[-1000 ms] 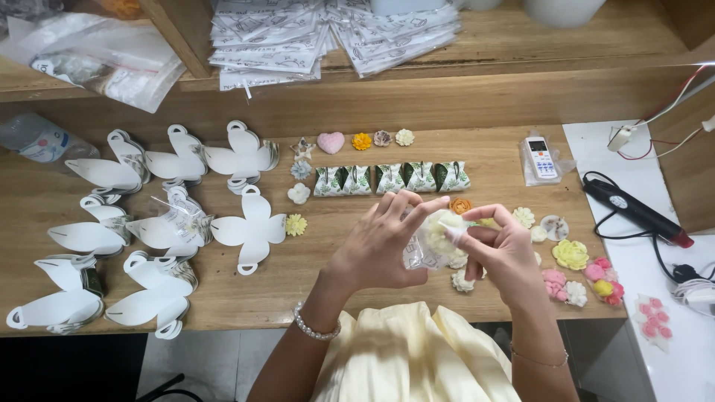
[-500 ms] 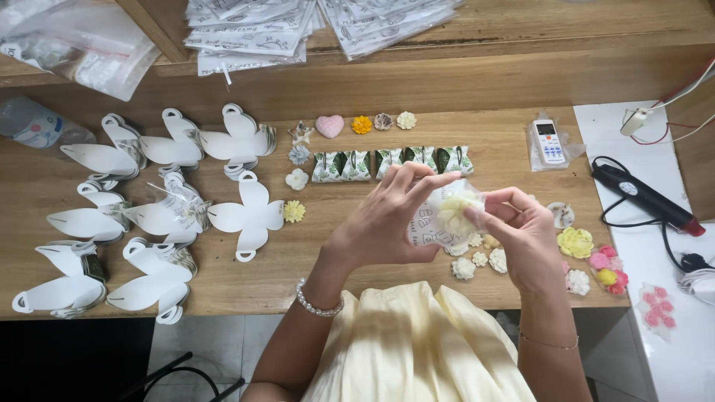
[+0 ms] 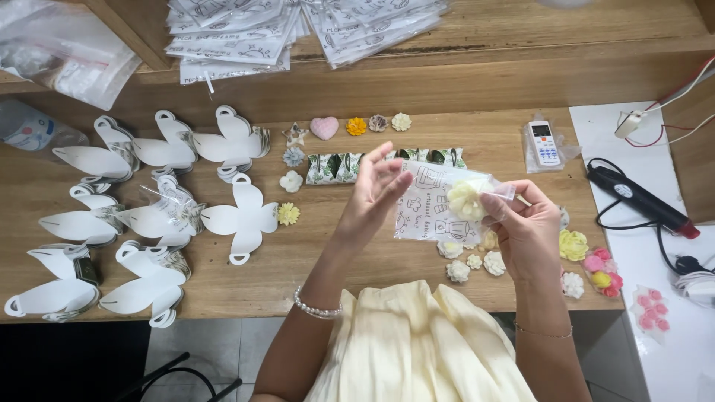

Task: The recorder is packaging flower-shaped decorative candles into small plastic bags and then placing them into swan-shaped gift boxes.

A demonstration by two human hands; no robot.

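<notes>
Since a moment ago we've lifted the clear bag higher above the table. Our left hand pinches its left edge, right hand grips the cream flower inside. Bagged, unsealed, we judge; bag lies left-right, mouth right.

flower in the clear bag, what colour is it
Pale cream-yellow flower, seen through the clear printed bag in the head view.

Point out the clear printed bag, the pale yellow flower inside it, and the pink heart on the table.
clear printed bag (image 3: 426,212): head view, on its printed lower left part.
pale yellow flower (image 3: 463,199): head view, middle of the petals, inside the bag.
pink heart (image 3: 324,128): head view, centre of the heart.
</notes>
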